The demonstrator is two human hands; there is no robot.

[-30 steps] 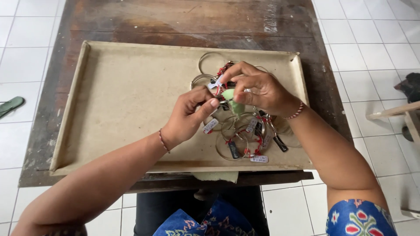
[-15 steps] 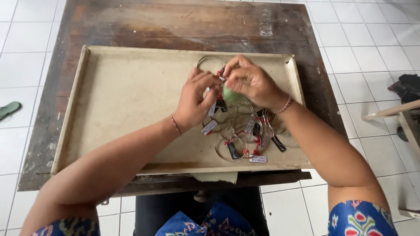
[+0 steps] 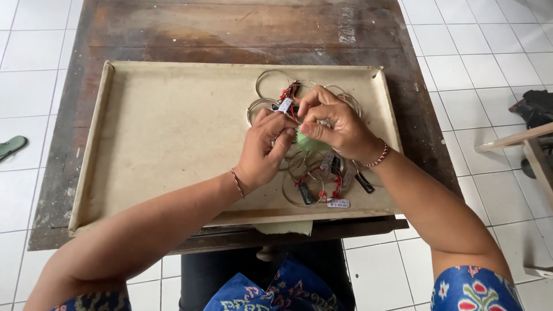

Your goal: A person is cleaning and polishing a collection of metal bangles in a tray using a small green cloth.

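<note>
My left hand [image 3: 266, 151] and my right hand [image 3: 333, 124] meet over the right half of a shallow beige tray [image 3: 155, 132]. Between their fingers they pinch a thin metal bangle with a small tag [image 3: 286, 104] and red thread. My right hand also presses a pale green cloth [image 3: 311, 143] against it. Under and around the hands lies a pile of silver bangles [image 3: 311, 181] with red threads and small white and black tags.
The tray lies on a worn dark wooden table [image 3: 242, 29] standing on a white tiled floor. A green sandal [image 3: 11, 145] lies on the floor at left. A wooden frame [image 3: 518, 141] and a dark object stand at the right.
Both hands have stayed together over the bangle pile and shifted slightly away from me, fingers reworking their hold on the bangle and cloth. The view has tilted a little.
</note>
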